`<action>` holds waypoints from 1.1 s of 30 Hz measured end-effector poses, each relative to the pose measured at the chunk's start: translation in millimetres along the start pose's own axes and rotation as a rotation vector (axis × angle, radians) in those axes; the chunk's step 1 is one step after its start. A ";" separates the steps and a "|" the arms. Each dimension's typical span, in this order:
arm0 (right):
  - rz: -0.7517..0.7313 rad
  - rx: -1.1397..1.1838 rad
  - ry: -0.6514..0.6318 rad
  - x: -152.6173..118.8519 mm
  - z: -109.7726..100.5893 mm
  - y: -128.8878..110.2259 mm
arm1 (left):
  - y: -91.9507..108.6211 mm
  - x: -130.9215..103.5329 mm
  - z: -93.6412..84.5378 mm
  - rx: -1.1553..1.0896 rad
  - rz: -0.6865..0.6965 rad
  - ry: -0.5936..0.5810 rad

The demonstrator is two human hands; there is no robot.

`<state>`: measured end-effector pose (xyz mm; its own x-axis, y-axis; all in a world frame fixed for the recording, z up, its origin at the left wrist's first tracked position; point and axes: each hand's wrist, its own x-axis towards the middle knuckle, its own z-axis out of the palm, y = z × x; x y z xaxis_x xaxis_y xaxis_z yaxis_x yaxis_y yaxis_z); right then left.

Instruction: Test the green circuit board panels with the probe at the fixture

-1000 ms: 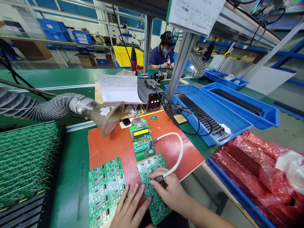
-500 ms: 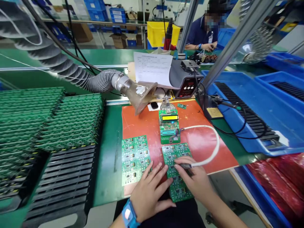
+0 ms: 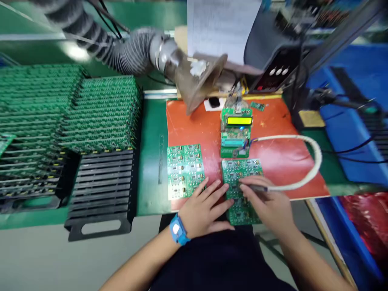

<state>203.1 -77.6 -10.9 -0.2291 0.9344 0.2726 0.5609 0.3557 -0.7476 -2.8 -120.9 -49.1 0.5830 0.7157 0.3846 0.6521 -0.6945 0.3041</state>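
Work seemed midway: right hand (image 3: 273, 206) pinched a dark probe on white cable (image 3: 298, 184) against the green panel of circuit boards (image 3: 239, 178) under it; left hand (image 3: 203, 208) lay flat beside, holding nothing; a second green panel (image 3: 183, 169) waited further left.

Green tabletop (image 3: 148, 161), flat orange-red rubber mat (image 3: 200, 125) lying on it, black slotted plastic rack (image 3: 103, 182) loaded with upright green circuit boards (image 3: 103, 113), blue plastic tray (image 3: 348, 129) at right
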 end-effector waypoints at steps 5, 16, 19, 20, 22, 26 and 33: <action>0.090 0.006 -0.075 2.9 -7.1 -0.6 | 0.0 0.0 1.6 -0.034 -0.021 -0.014; 0.171 0.144 0.005 29.0 2.6 5.7 | 0.7 2.6 -0.2 -0.045 -0.025 0.014; 0.162 0.100 -0.007 27.6 4.0 8.2 | 0.6 2.0 -0.2 -0.045 -0.022 -0.008; 0.157 0.080 -0.012 27.1 3.9 8.4 | 0.6 1.9 -0.2 -0.047 -0.022 -0.011; 0.148 0.047 -0.012 26.4 3.5 8.2 | 0.6 1.7 -0.4 -0.051 -0.022 -0.011; 0.108 0.016 -0.017 27.6 4.2 8.0 | 0.6 1.9 -0.8 -0.049 -0.024 -0.006; -0.099 -0.100 0.020 31.7 7.1 8.1 | 0.6 1.8 -0.9 -0.044 -0.023 0.007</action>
<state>194.8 -45.2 -12.6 -0.2718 0.8945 0.3549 0.6129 0.4452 -0.6528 -1.7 -120.1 -47.4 0.5642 0.7314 0.3830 0.6437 -0.6802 0.3506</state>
